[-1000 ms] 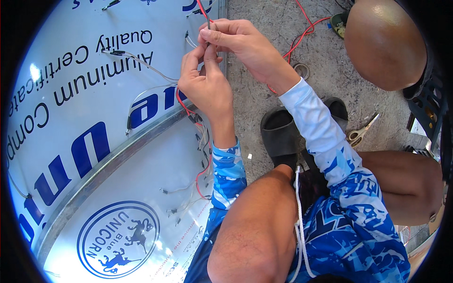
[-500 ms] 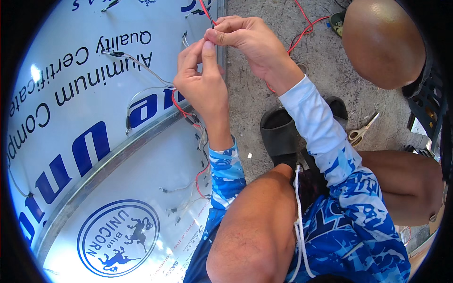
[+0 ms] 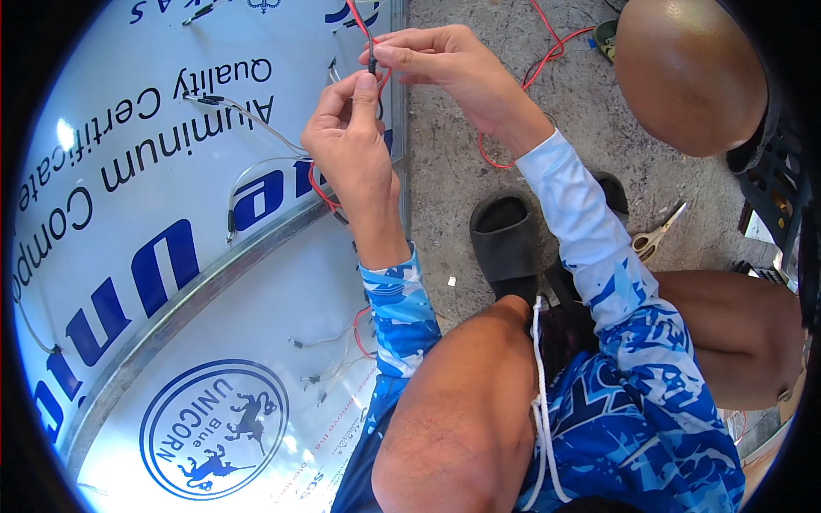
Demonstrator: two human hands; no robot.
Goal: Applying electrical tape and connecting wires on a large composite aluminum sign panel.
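A red and a black wire [image 3: 360, 19] come down from the top edge to a black-wrapped wire joint [image 3: 372, 65]. My left hand [image 3: 352, 141] pinches the lower end of this joint between thumb and forefinger, its other fingers curled. From the right, my right hand [image 3: 457, 73] closes thumb and fingertips at the upper part of the joint; its far fingertips pass behind the wire. A red wire loop [image 3: 383, 79] hangs between the hands. Below my left wrist, red and black wires [image 3: 323, 192] run along the white panel.
A large white printed panel [image 3: 128, 214] with a metal rim [image 3: 184, 295] lies at left, with several thin wire ends sticking out. Scissors [image 3: 657, 235] and red wire [image 3: 547, 64] lie on the concrete floor [image 3: 445, 171]. Another person's knee [image 3: 693, 81] is at upper right.
Both hands have shifted slightly left. My right fingers have come a little away from my left thumb, and the black-wrapped joint now shows between them.
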